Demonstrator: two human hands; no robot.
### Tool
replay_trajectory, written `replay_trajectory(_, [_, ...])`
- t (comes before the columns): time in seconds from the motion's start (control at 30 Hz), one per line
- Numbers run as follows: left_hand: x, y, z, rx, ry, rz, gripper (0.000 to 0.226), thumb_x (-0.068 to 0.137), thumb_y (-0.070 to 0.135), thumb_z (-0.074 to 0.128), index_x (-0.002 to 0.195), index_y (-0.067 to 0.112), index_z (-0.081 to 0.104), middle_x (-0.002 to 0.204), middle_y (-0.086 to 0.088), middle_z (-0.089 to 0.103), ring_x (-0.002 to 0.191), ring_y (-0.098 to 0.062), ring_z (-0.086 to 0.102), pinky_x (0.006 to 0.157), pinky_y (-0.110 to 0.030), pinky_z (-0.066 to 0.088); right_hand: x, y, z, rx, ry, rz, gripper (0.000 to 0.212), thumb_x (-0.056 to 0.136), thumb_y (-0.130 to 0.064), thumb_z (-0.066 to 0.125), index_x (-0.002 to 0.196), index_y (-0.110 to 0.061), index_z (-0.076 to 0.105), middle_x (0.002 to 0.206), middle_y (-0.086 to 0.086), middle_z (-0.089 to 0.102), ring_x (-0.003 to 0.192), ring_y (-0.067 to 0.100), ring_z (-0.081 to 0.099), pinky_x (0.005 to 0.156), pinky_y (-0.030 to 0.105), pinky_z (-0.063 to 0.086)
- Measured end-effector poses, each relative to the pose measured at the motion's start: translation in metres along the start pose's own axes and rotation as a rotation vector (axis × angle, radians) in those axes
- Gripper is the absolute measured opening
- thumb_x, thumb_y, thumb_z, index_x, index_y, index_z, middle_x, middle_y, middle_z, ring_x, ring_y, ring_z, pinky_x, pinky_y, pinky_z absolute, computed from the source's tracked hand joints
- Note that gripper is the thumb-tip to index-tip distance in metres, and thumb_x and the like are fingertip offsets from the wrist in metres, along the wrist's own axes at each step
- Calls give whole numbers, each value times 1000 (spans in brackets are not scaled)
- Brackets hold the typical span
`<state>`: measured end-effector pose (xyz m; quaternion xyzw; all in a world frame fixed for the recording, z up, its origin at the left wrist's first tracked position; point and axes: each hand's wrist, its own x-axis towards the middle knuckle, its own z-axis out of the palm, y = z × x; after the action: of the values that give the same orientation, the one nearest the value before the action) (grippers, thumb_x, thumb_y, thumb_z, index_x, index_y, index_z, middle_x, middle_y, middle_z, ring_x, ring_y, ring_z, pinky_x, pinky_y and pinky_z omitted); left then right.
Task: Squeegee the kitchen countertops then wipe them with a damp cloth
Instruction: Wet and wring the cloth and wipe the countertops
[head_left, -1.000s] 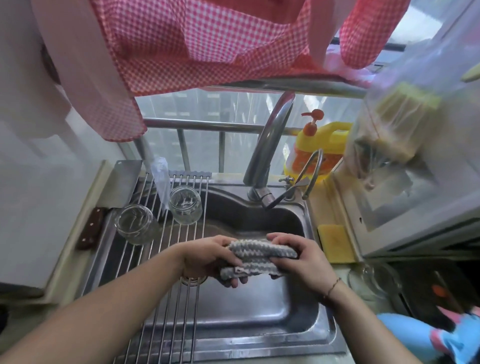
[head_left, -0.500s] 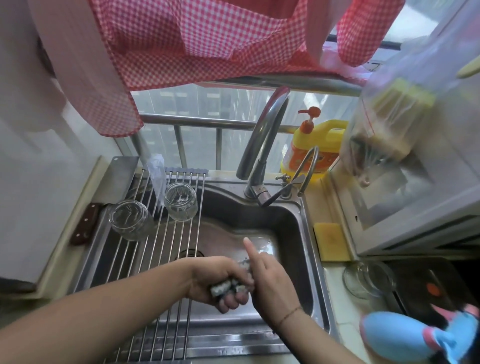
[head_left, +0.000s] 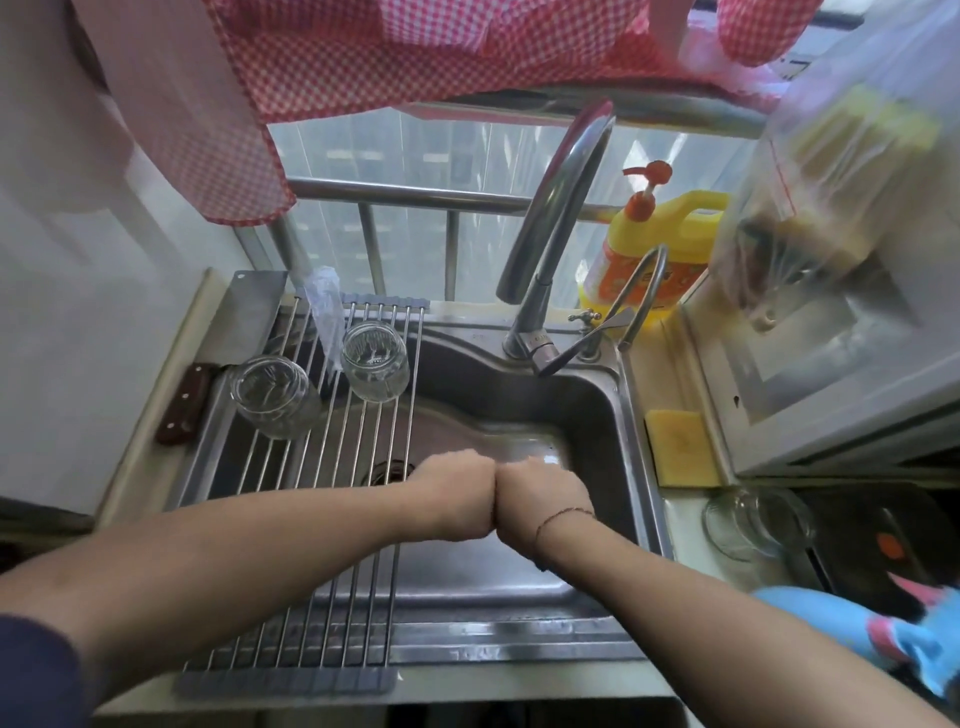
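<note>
Head view, looking down. Steel sink (head_left: 597, 415) fills the centre; tall curved faucet (head_left: 550, 218) rises at its back rim. Roll-up wire rack (head_left: 322, 613) spans the sink's left half, two glass jars (head_left: 374, 358) lying on its far end. Red-checked fabric (head_left: 363, 62) hangs overhead. Yellow soap bottle (head_left: 649, 249) with orange pump stands behind the faucet, right. Cleaver (head_left: 228, 343) lies on the left ledge beside the rack. Yellow sponge (head_left: 680, 447) sits on the right ledge, a glass lid (head_left: 753, 525) nearer the viewer. Left hand (head_left: 457, 499) and right hand (head_left: 540, 504) meet over the basin, knuckles touching, backs up, fingers curled under. Cloth not visible; whether the fists clench it cannot be told. Thin bracelet (head_left: 563, 517) on the right wrist.
</note>
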<state>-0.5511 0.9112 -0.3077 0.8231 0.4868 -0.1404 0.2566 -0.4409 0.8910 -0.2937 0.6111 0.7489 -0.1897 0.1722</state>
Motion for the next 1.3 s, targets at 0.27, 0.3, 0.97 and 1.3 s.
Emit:
replay_trajectory(0.27, [30,-27,-15,383,535,562,18,72,24,55,55,19,59,49,4,57,40,-20,57,44,-16,29,2,18,-16,1114,-485,237,29,76,3,55,61,-14,38,44,2,34,33,14,29,40,15,24])
replay_trajectory(0.3, [32,-28,-20,334,602,596,17,71,22,53,54,20,56,46,4,54,38,-20,54,42,-16,29,2,23,-21,1219,-543,205,35,80,5,53,60,-17,34,44,-1,32,33,11,27,38,13,21])
replay_trajectory(0.97, [-12,12,-32,-1529,-346,-257,40,100,43,33,69,20,45,48,8,28,38,-4,18,39,-18,11,-10,52,44,509,880,-557,62,97,-44,46,141,-2,36,146,19,40,141,33,33,114,49,31])
replay_trajectory(1.3, [9,13,-56,-1062,145,-162,47,95,22,39,51,9,50,41,1,40,40,-17,34,42,-21,26,16,31,-8,425,855,-76,79,96,-61,3,61,-11,54,53,6,55,52,33,55,50,29,29])
